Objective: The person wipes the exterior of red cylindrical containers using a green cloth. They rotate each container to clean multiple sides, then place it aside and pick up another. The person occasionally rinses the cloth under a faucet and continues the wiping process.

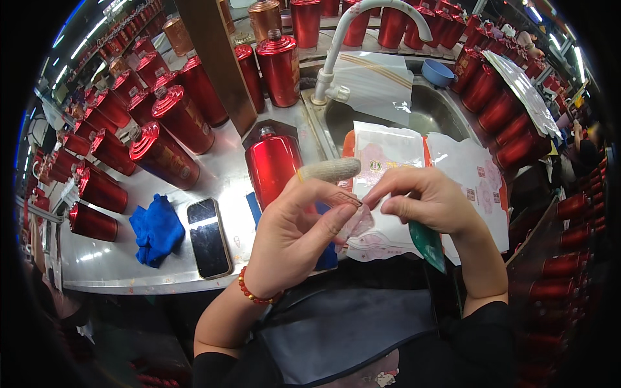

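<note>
My left hand (294, 236) and my right hand (424, 200) meet in front of my chest and pinch a small clear sticker label (352, 210) with a red print between their fingertips. A knitted cot covers my left index finger (330, 169), and a red bead bracelet (255, 294) circles that wrist. A green strip (427, 244) hangs under my right palm. Just beyond my hands a red bottle (272, 165) with a silver cap lies on the steel counter (220, 174). White sheets of labels (385, 155) lie behind the hands, over the sink's near edge.
A dark phone (208, 238) and a blue cloth (155, 229) lie on the counter at left. Many red bottles (165, 155) lie and stand around the sink (427, 113), its white tap (349, 39), and at right. A blue bowl (438, 72) sits behind the sink.
</note>
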A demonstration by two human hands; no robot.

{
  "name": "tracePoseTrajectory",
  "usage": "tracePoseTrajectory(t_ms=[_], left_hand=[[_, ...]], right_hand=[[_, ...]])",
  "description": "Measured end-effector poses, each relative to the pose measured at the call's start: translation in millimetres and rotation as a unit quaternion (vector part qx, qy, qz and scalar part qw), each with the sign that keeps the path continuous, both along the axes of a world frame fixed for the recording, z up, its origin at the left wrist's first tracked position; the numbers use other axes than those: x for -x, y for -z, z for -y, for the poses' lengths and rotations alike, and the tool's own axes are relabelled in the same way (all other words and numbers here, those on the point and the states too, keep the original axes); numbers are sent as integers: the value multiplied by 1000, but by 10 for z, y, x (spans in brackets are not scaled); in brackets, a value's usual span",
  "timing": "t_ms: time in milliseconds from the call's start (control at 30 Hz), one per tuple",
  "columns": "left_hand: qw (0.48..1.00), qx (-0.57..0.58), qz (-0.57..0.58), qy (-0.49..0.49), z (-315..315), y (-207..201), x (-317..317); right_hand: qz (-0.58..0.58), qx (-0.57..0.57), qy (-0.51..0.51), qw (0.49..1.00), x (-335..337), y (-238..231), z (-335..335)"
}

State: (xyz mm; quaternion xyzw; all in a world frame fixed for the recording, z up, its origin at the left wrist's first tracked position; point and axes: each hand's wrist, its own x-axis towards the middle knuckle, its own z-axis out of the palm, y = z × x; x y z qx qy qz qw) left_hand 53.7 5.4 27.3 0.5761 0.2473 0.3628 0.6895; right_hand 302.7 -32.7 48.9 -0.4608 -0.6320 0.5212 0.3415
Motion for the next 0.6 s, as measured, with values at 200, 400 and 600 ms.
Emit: tracePoseTrajectory(t_ms=[200, 400, 600], left_hand=[[991, -80, -30, -100, 68, 222, -5], [947, -231, -60, -216, 83, 306, -39], [996, 20, 19, -84, 78, 178, 127]], right_hand=[[-72, 118, -67, 988, 188, 208, -101], [-147, 168, -59, 973, 390, 252, -64], [-234, 258, -69, 935, 375, 350, -67]])
